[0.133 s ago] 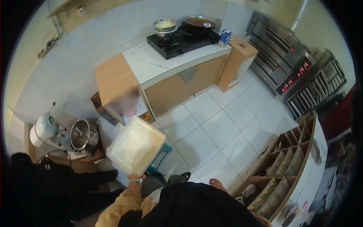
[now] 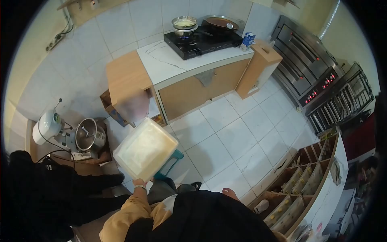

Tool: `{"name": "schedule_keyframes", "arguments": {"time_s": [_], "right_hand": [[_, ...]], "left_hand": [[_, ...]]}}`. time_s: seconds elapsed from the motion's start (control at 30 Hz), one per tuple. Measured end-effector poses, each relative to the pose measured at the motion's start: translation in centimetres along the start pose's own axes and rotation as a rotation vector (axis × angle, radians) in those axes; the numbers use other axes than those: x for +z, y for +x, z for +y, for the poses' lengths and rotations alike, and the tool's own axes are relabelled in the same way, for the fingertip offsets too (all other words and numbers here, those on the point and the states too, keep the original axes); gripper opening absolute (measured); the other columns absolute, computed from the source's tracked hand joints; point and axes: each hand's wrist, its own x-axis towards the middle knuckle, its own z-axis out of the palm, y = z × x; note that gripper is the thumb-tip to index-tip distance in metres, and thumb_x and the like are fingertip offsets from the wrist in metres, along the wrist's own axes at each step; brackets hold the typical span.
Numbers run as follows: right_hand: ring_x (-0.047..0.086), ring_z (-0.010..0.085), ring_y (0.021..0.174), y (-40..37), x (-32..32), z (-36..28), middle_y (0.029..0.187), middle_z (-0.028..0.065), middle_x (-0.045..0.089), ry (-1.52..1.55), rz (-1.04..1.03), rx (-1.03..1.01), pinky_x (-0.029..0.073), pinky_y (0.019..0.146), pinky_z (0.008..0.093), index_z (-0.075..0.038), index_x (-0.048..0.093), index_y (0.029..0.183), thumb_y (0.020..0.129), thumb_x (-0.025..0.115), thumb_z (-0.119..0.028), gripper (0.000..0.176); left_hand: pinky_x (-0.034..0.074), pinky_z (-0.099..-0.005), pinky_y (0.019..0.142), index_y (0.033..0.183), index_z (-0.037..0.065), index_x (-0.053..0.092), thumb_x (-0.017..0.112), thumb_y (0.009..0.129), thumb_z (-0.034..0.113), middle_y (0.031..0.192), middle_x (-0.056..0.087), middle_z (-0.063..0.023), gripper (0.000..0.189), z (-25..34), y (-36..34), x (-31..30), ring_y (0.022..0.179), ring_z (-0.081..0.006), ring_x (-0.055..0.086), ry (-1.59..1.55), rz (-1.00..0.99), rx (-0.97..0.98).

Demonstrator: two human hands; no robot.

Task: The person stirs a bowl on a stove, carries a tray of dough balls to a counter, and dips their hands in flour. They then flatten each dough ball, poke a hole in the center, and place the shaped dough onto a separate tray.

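Note:
A large whitish rectangular tub (image 2: 146, 148) with pale contents rests over a teal stool (image 2: 172, 161). My left hand (image 2: 140, 182), with a band at the wrist, is closed on the tub's near edge; its fingertips are partly hidden. To the right of my body, my right hand (image 2: 229, 193) hangs low above the floor. It touches nothing, and its partly visible fingers are apart.
A dark-clothed person (image 2: 60, 189) is at the left, near a stand mixer (image 2: 50, 127) and metal bowl (image 2: 89, 135). Ahead are a wooden cabinet (image 2: 127, 76) and stove (image 2: 201, 42). An oven (image 2: 306, 60) and divided shelves (image 2: 302, 181) stand right.
The view has shifted slightly, so the stove and oven appear farther right. The other person's hand near the mixer bowl has drawn back out of sight. My left hand stays at the tub.

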Motion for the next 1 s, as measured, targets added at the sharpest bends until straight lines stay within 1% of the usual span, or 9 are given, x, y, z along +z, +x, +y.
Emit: {"name": "schedule_keyframes", "arguments": {"time_s": [0.17, 0.2, 0.4, 0.53, 0.6, 0.73, 0.83, 0.97, 1.0], "right_hand": [[0.061, 0.0173, 0.068, -2.2, -1.6, 3.8, 0.080, 0.0112, 0.063, -0.070, 0.022, 0.063, 0.049, 0.063, 0.0287, 0.001, 0.055, 0.107, 0.081, 0.056, -0.025, 0.036], [0.061, 0.0174, 0.068, 2.4, -0.3, 14.0, 0.080, 0.0116, 0.063, 0.010, -0.013, 0.163, 0.049, 0.062, 0.0296, 0.000, 0.056, 0.106, 0.081, 0.056, -0.026, 0.036], [0.061, 0.0182, 0.069, -2.1, -2.4, 14.3, 0.081, 0.0119, 0.063, -0.156, 0.038, 0.204, 0.049, 0.062, 0.0304, 0.000, 0.056, 0.106, 0.081, 0.056, -0.026, 0.036], [0.061, 0.0188, 0.069, -3.5, -4.1, 10.3, 0.081, 0.0121, 0.063, -0.196, 0.069, 0.153, 0.049, 0.062, 0.0309, 0.000, 0.056, 0.107, 0.081, 0.056, -0.027, 0.037], [0.061, 0.0191, 0.069, -3.8, -4.4, 7.8, 0.081, 0.0123, 0.063, -0.198, 0.090, 0.114, 0.049, 0.062, 0.0312, -0.001, 0.056, 0.107, 0.081, 0.055, -0.027, 0.037], [0.062, 0.0209, 0.070, -3.0, -3.7, 2.8, 0.082, 0.0135, 0.063, -0.182, 0.118, 0.095, 0.049, 0.064, 0.0322, 0.000, 0.055, 0.108, 0.081, 0.055, -0.026, 0.037], [0.062, 0.0205, 0.070, -2.8, -2.8, 0.4, 0.084, 0.0137, 0.063, -0.124, 0.132, 0.104, 0.049, 0.064, 0.0317, -0.001, 0.055, 0.109, 0.081, 0.054, -0.025, 0.037], [0.062, 0.0199, 0.073, -1.0, -1.6, 0.7, 0.085, 0.0131, 0.064, -0.329, 0.086, 0.248, 0.049, 0.069, 0.0326, -0.005, 0.058, 0.106, 0.080, 0.055, -0.027, 0.034], [0.062, 0.0221, 0.072, 2.1, -0.6, 9.1, 0.081, 0.0118, 0.064, -0.061, 0.106, 0.229, 0.049, 0.068, 0.0336, -0.007, 0.059, 0.104, 0.079, 0.056, -0.029, 0.033]], "left_hand": [[0.042, -0.0547, 0.066, 0.117, 0.012, 0.045, 0.054, 0.081, 0.015, 0.105, 0.056, -0.0103, 0.037, 0.7, 0.6, 1.5, 0.094, -0.0339, 0.055, -0.034, -0.395, 0.079], [0.045, -0.0520, 0.064, 0.121, 0.013, 0.042, 0.047, 0.080, 0.007, 0.107, 0.056, -0.0115, 0.041, 1.7, -0.4, 2.3, 0.092, -0.0334, 0.057, -0.007, -0.417, 0.135], [0.049, -0.0421, 0.056, 0.129, 0.008, 0.033, 0.046, 0.077, -0.008, 0.101, 0.058, -0.0162, 0.057, 4.6, -2.9, 9.2, 0.083, -0.0308, 0.060, -0.113, -0.437, 0.150], [0.050, -0.0391, 0.059, 0.129, 0.003, 0.032, 0.050, 0.076, -0.008, 0.100, 0.057, -0.0175, 0.057, 4.0, -3.0, 13.5, 0.082, -0.0305, 0.060, -0.112, -0.289, 0.187], [0.043, -0.0564, 0.079, 0.133, 0.012, 0.027, 0.035, 0.078, -0.008, 0.119, 0.048, -0.0169, 0.058, 4.2, -3.4, 15.2, 0.100, -0.0382, 0.052, -0.156, -0.434, 0.137], [0.044, -0.0537, 0.080, 0.132, 0.010, 0.027, 0.037, 0.079, -0.007, 0.118, 0.049, -0.0161, 0.057, 3.9, -3.8, 16.3, 0.101, -0.0352, 0.052, -0.140, -0.545, 0.118], [0.044, -0.0471, 0.080, 0.131, 0.012, 0.029, 0.049, 0.082, 0.011, 0.126, 0.042, -0.0132, 0.053, 3.7, -3.4, 17.3, 0.111, -0.0326, 0.044, -0.002, -0.487, 0.015], [0.039, -0.0465, 0.088, 0.132, 0.013, 0.028, 0.055, 0.083, 0.028, 0.132, 0.034, -0.0123, 0.058, 4.6, -6.0, 17.3, 0.120, -0.0335, 0.033, 0.246, -0.371, -0.045], [0.036, -0.0474, 0.090, 0.132, 0.013, 0.026, 0.056, 0.082, 0.034, 0.133, 0.032, -0.0118, 0.062, 4.8, -6.7, 17.6, 0.123, -0.0338, 0.029, 0.248, -0.349, -0.110]]}}
